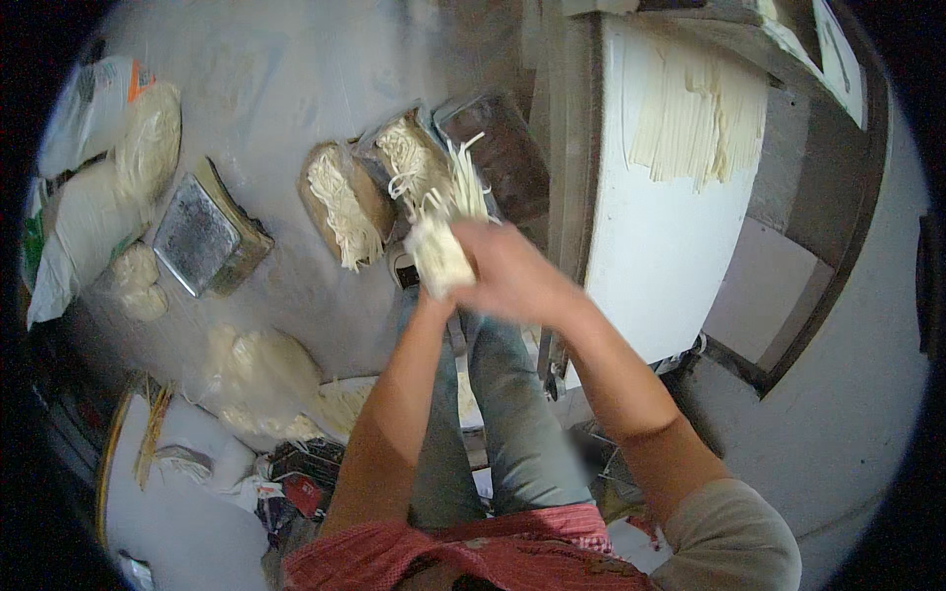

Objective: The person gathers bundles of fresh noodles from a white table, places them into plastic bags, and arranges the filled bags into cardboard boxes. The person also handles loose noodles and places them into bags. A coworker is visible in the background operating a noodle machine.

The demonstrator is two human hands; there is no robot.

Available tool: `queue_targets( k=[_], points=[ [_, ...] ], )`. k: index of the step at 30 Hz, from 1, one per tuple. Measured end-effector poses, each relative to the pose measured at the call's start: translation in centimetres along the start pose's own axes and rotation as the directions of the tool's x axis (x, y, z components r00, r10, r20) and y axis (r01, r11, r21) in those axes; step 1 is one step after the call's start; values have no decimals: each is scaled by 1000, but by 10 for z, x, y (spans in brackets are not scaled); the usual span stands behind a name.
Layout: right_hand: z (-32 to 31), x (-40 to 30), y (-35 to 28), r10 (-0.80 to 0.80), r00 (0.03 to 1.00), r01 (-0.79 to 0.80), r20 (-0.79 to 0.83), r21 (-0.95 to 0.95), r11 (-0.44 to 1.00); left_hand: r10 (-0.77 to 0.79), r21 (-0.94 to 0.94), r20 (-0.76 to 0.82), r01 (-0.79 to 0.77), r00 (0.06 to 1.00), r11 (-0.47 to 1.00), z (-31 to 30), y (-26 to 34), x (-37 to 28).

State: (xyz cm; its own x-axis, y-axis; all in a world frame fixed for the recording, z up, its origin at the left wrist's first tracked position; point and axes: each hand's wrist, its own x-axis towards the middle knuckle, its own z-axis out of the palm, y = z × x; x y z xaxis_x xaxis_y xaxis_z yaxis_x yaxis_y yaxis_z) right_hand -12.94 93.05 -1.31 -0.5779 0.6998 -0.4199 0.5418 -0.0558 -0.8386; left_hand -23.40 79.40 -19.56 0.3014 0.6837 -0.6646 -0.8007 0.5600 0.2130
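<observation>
A thick bundle of pale, flat noodles (pixel 440 255) is held in front of me, blurred by motion. My right hand (pixel 504 267) is closed around its right side. Beneath the bundle, my left hand (pixel 439 301) shows little more than its wrist; its fingers are mostly hidden. Loose noodle ends (pixel 465 173) stick up beyond my hands. Just past them, a plastic-lined container (pixel 436 137) holds more noodles. To its left lies another open container (pixel 304 173) with a long heap of noodles inside.
A dark rectangular tray (pixel 510 151) adjoins the containers. On my right, noodle strips (pixel 695 118) hang over a white sloping board (pixel 658 258) of a machine. A metal tin (pixel 196 233) lies on the floor at left, near filled plastic bags (pixel 111 196). A round white table (pixel 185 517) is lower left.
</observation>
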Motion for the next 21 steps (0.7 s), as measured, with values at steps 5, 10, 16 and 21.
queue_targets(
  k=[5,10,16,21],
  points=[
    [-7,31,56,37,956,-127,-291,-296,947,24,156,-694,118,720,981,-7,30,37],
    [-36,-37,72,124,968,-185,-220,-283,941,132,676,-438,229,889,701,-52,14,20],
    [-117,-138,132,220,869,-345,-443,-225,911,333,926,-194,60,923,372,63,7,10],
    [-245,-185,243,-104,493,-501,-864,-380,778,330,860,469,-340,819,-380,193,9,40]
  ],
)
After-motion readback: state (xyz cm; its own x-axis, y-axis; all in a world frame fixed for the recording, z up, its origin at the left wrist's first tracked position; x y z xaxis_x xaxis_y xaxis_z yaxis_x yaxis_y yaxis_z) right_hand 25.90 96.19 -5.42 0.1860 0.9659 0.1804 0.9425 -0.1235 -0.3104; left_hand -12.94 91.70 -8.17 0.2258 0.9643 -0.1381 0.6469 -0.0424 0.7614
